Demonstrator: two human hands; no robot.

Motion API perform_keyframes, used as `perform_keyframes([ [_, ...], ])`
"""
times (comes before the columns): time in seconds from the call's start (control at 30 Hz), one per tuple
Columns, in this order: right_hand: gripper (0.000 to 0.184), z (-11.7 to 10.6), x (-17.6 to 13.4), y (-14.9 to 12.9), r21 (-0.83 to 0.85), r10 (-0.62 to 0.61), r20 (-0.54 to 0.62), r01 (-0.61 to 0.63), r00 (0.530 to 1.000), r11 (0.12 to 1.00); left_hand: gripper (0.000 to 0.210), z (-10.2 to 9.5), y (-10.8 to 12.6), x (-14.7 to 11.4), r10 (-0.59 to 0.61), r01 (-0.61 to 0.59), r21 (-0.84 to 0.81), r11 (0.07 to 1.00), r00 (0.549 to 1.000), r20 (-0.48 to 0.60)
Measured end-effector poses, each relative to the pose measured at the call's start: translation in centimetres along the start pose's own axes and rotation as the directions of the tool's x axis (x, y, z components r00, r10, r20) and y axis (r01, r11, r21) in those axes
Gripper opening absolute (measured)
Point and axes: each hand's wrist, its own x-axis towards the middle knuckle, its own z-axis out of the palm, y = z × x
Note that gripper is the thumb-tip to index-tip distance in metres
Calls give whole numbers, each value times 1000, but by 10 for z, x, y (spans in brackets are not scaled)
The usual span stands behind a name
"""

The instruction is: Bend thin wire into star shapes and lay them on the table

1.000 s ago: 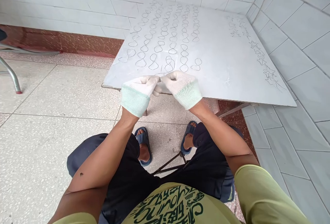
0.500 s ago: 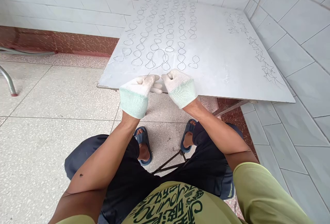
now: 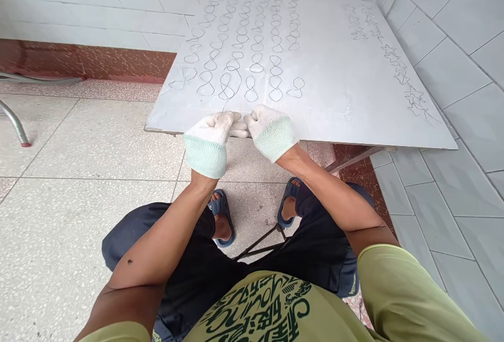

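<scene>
Both my hands wear white knit gloves with pale green cuffs and meet at the front edge of a white board (image 3: 326,90). A thin dark wire (image 3: 240,83) rises from my left hand (image 3: 214,129) and curves in a loop over the board. My left thumb and forefinger pinch this wire, with the other fingers stretched towards the right. My right hand (image 3: 268,126) is closed in a pinch at the left fingertips; what lies inside it is hidden. Beyond the hands, wire figure-eights (image 3: 275,79) lie in several rows on the board.
Star-shaped wire pieces (image 3: 401,71) lie along the board's right side. A single figure-eight (image 3: 297,87) sits right of the rows. Tiled walls (image 3: 468,58) border the board behind and at right. A metal leg (image 3: 13,121) stands on the floor at left.
The wire loop above the board has swung left and looks narrower. My right hand has shifted slightly left, closer to the left fingertips. The view has tilted a little.
</scene>
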Motion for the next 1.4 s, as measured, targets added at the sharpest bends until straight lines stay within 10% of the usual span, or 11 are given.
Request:
perform_keyframes([
  [0.57, 38, -8, 2, -3, 105, 66, -73, -58, 995, 993, 46, 8, 2, -10, -26, 26, -227, 974, 1000, 1],
  [0.83, 56, -35, 9, 3, 403, 217, 22, -207, 976, 891, 43, -5, 4, 0, -24, 25, -259, 966, 1000, 5],
  [1.4, 29, -23, 5, 0, 110, -91, 40, 86, 995, 990, 44, 3, 9, -4, -42, 52, -204, 978, 998, 52],
])
